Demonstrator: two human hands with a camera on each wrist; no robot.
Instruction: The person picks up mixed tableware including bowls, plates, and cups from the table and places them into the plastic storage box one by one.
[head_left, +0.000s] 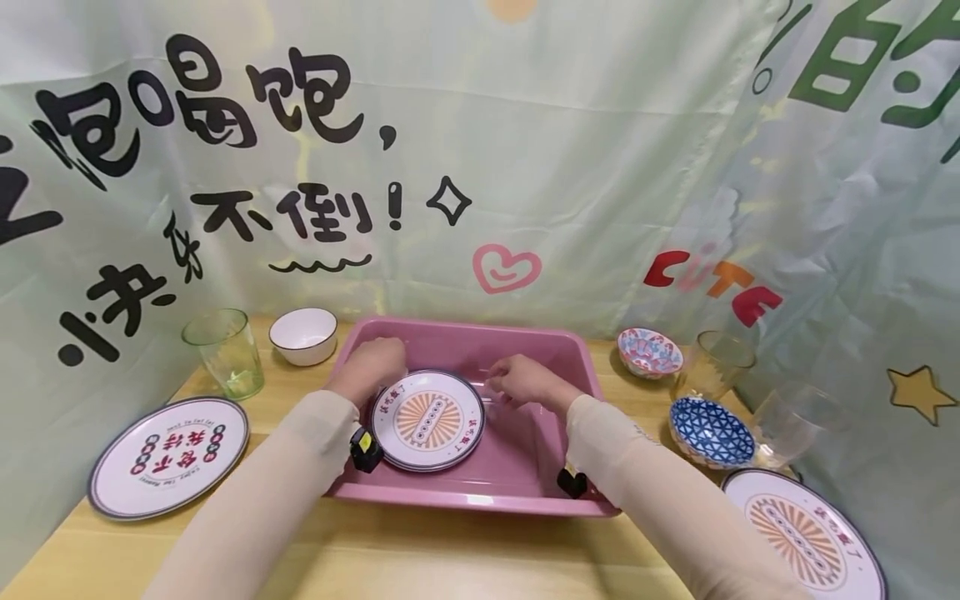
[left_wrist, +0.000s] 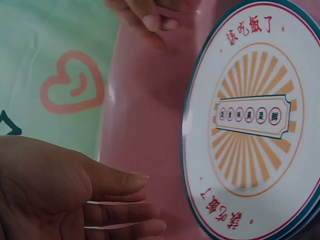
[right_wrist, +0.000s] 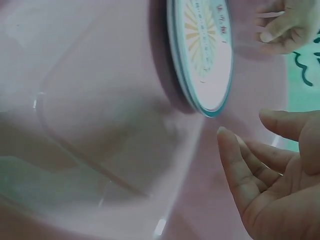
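Pale printed fabric [head_left: 577, 183] fills the upper frame; pink tub [head_left: 521, 454], lower centre, contains stacked plates [head_left: 429, 421]. Left hand [head_left: 378, 367] and right hand [head_left: 534, 382] flank them, fingers loosely extended.

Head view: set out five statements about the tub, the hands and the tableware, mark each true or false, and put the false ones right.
1. The top plate in the pink tub bears an orange sunburst. True.
2. The right hand grips that plate. False: its fingers are near the plate but hold nothing.
3. The green glass stands to the left of the white bowl. True.
4. The blue-patterned bowl is inside the pink tub. False: it is outside, to the tub's right.
5. A pink heart shows on the cloth behind the tub. True.
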